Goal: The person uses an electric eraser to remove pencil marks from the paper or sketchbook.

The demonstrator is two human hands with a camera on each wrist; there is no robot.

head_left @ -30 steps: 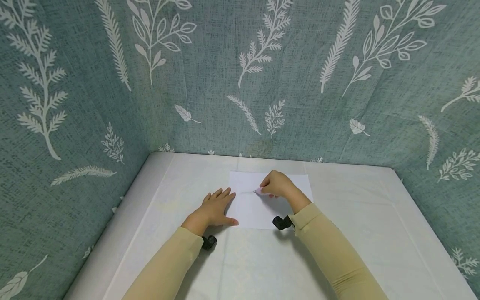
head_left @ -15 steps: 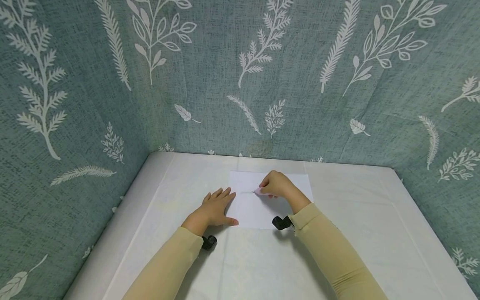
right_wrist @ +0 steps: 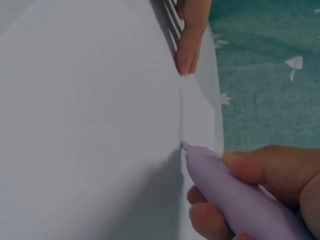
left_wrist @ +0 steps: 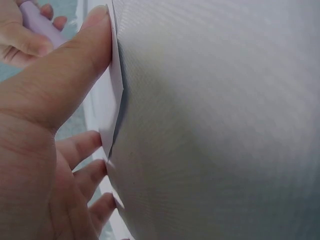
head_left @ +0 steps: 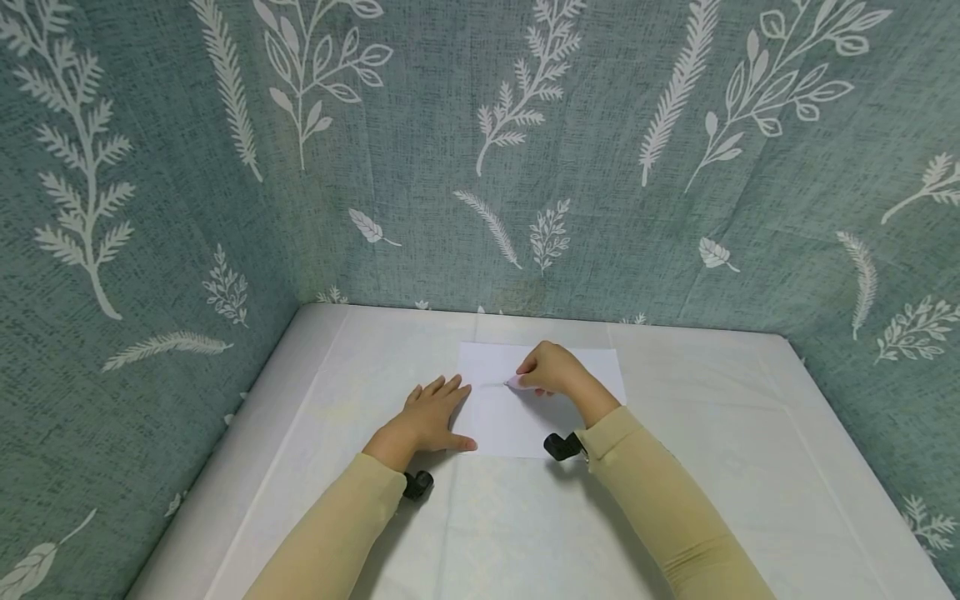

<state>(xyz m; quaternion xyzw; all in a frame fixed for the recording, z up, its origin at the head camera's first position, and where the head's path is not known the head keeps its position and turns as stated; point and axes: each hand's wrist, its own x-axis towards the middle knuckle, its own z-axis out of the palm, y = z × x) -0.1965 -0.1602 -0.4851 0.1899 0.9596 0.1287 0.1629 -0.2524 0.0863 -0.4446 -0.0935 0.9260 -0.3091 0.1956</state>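
My right hand (head_left: 557, 369) pinches a lilac pen-shaped tool (right_wrist: 235, 197) with a thick barrel and a small pale tip. In the right wrist view the tip meets a white paper sheet (right_wrist: 100, 100), its shadow beside it. A faint line (head_left: 491, 385) runs leftward from the tip across the sheet. My left hand (head_left: 431, 419) lies with fingers spread at the paper's left edge, thumb and fingertips on it. In the left wrist view the sheet's near corner (left_wrist: 116, 90) stands slightly off the cloth. Most of the tool is hidden by my fingers in the head view.
The sheet lies on a table covered in white cloth (head_left: 712, 433). Teal fabric walls (head_left: 420, 167) with white leaf prints rise at the back and both sides. A small black wrist camera (head_left: 562, 447) juts from under the right sleeve, another (head_left: 418, 485) from the left.
My right hand and the lilac tool have shifted very slightly to the left along the faint line. The left hand and the paper stay in place.
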